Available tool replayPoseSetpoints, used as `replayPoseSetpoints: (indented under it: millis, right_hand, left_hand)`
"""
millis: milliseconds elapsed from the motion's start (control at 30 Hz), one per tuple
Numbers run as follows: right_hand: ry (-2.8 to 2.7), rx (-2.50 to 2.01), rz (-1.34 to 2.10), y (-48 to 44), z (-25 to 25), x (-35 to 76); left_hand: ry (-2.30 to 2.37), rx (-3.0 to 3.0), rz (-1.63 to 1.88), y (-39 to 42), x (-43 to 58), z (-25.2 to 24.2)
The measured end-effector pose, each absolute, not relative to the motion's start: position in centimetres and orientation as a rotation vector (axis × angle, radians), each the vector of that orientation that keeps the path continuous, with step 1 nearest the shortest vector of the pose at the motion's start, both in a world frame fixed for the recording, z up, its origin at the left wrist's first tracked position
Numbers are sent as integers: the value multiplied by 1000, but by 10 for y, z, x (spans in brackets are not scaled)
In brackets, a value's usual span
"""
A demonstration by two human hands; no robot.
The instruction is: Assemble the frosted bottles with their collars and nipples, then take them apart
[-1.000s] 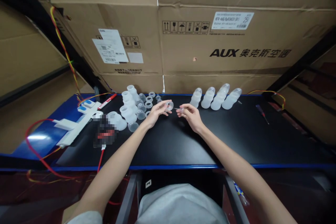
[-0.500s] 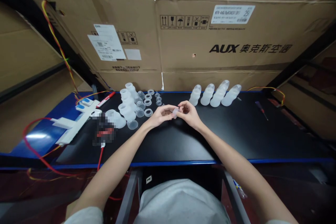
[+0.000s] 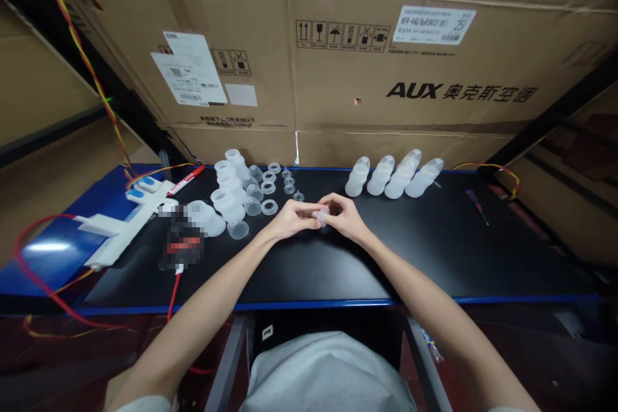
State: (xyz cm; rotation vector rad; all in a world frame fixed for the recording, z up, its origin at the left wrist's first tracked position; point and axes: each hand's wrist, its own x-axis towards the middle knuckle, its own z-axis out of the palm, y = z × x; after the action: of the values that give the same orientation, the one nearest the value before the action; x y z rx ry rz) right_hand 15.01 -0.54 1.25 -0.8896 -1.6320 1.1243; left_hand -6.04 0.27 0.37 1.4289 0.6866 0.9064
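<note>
My left hand (image 3: 290, 220) and my right hand (image 3: 342, 215) meet over the middle of the black mat (image 3: 386, 251), fingers curled. Between their fingertips they pinch a small translucent plastic part (image 3: 320, 215); its exact shape is hidden by the fingers. To the left of my hands lie several translucent rings and caps (image 3: 268, 207) and a cluster of larger translucent cups (image 3: 226, 196). At the back right of the mat, a row of translucent bottles (image 3: 393, 177) lies side by side.
Large cardboard boxes (image 3: 410, 71) wall off the back of the bench. A white tool with blue buttons (image 3: 128, 212), a red marker (image 3: 186, 180), red and yellow wires (image 3: 43, 251) and a blurred patch lie at the left. A small screwdriver (image 3: 476, 205) rests at the right.
My hands have come together: a second ago they were apart, the left holding a ring and the right a small piece. Now both close on one part, slightly nearer to me.
</note>
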Motion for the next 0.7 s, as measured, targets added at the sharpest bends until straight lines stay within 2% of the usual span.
replayPoseSetpoints:
  millis: [267, 433, 700]
  right_hand:
    - [-1707, -952, 1125, -10, 16, 152]
    - [-1741, -943, 1017, -7, 16, 158]
    - [-1586, -881, 1086, 7, 2, 158]
  left_hand:
    - [697, 1449, 878, -1, -59, 4]
    - [696, 1460, 968, -4, -49, 7]
    - [788, 1455, 1065, 2, -49, 6]
